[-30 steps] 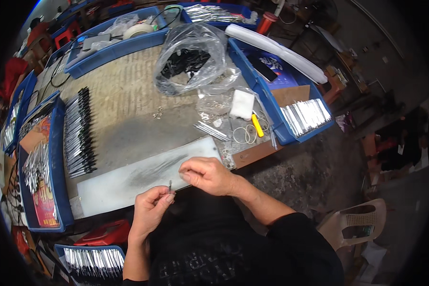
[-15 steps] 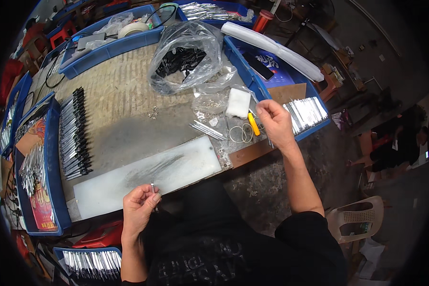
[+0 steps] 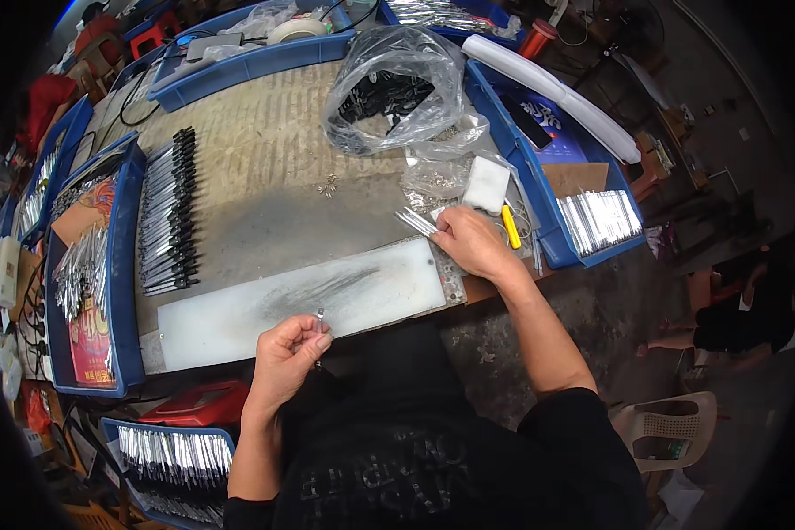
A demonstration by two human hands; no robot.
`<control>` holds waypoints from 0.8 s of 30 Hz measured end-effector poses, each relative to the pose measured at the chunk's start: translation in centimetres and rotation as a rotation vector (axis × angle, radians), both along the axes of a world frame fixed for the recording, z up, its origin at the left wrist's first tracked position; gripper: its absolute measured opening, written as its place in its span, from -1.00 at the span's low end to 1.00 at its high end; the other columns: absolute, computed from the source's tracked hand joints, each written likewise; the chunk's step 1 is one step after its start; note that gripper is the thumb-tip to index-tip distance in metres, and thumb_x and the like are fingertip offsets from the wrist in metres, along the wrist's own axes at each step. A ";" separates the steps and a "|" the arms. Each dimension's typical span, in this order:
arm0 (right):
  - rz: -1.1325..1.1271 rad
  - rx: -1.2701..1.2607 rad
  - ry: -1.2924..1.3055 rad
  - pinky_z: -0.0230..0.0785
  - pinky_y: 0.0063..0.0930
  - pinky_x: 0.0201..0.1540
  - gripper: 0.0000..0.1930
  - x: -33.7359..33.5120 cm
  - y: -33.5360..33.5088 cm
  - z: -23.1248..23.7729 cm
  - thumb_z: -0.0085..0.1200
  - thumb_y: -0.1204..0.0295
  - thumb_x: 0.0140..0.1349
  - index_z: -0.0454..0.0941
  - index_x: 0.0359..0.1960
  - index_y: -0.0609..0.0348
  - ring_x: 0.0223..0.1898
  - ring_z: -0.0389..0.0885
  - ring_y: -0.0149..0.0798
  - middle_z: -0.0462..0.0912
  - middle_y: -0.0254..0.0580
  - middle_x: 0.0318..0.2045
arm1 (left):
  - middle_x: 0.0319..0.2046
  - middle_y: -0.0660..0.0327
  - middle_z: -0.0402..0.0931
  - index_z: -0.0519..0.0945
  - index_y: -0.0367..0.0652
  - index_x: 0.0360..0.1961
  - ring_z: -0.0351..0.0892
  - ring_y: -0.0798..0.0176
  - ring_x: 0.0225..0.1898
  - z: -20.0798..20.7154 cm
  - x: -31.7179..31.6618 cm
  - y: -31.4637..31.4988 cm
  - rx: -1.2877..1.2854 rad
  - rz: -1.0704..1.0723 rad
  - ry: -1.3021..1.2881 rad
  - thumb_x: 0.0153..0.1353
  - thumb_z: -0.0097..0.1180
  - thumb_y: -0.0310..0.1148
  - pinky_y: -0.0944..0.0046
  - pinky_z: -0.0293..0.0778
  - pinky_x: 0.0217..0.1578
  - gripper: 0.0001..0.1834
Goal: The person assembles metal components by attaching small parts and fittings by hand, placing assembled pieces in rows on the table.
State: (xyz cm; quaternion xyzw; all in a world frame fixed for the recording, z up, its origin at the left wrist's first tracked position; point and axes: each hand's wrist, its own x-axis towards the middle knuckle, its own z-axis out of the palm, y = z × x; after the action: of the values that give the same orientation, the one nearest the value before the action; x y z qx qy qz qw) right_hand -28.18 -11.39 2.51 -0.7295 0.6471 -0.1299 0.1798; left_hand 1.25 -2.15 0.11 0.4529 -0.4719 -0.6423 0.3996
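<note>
My left hand (image 3: pixel 290 353) is closed in a pinch around a slim silver pen part (image 3: pixel 320 314), held upright at the near edge of a long white board (image 3: pixel 230 320). Its tip shows above the fingers and a dark end below; the middle is hidden. At the board's far right corner, my right hand (image 3: pixel 475 240) pinches at the near ends of several thin silver tubes (image 3: pixel 413 219) lying on the table. How many are between its fingers I cannot tell. Dark smudges mark the board's surface.
Assembled black-and-silver pens (image 3: pixel 170 212) lie in a row at left, beside a blue bin (image 3: pixel 132 265). A clear bag of black parts (image 3: pixel 389 93), a white block (image 3: pixel 486 184) and a yellow-handled tool (image 3: pixel 511 227) lie at right. Another blue bin (image 3: pixel 561 234) holds silver tubes.
My right hand has come down and left from above the yellow-handled tool to the silver tubes. My left hand keeps its pinch on the pen part. The whole view has shifted.
</note>
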 end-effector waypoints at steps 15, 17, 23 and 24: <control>-0.052 0.029 -0.204 0.33 -0.15 -0.30 -0.83 -0.1 0.1 0.3 -0.01 0.44 0.03 0.49 -0.41 0.31 -0.37 0.53 0.14 0.54 0.17 -0.46 | -0.54 0.33 0.49 0.52 -0.28 -0.32 0.39 0.58 -0.56 -0.2 -0.1 0.1 -0.060 0.017 -0.008 0.15 0.14 -0.45 0.58 0.31 -0.59 -0.87; -0.056 0.026 -0.241 0.33 -0.28 -0.38 -0.84 0.3 0.7 0.5 0.01 0.45 0.04 0.49 -0.41 0.32 -0.48 0.54 -0.08 0.55 0.02 -0.53 | -0.53 0.30 0.50 0.53 -0.29 -0.31 0.40 0.56 -0.56 0.1 0.1 0.1 -0.067 0.012 0.000 0.17 0.13 -0.44 0.57 0.32 -0.58 -0.87; -0.006 0.240 -0.922 0.20 -0.70 -0.45 -0.88 3.4 4.1 0.9 0.05 0.48 0.16 0.47 -0.35 0.32 -0.48 0.32 -0.63 0.47 -0.49 -0.51 | -0.48 0.26 0.52 0.56 -0.31 -0.32 0.43 0.51 -0.52 0.0 -1.2 -0.3 -0.076 0.077 0.139 0.18 0.10 -0.45 0.52 0.40 -0.52 -0.88; 0.038 0.257 -0.963 0.17 -0.74 -0.44 -0.90 4.0 4.6 0.9 0.06 0.50 0.19 0.46 -0.33 0.29 -0.48 0.29 -0.66 0.44 -0.52 -0.49 | -0.45 0.25 0.52 0.58 -0.32 -0.34 0.44 0.50 -0.49 -0.1 -1.3 -0.4 -0.111 0.081 0.155 0.18 0.10 -0.46 0.51 0.42 -0.50 -0.88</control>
State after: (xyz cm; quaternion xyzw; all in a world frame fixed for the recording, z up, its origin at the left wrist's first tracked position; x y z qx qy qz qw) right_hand -24.13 -6.76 3.44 -0.5703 0.4879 -0.3679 0.5490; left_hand -0.10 -2.57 0.01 0.3975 -0.4558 -0.6315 0.4852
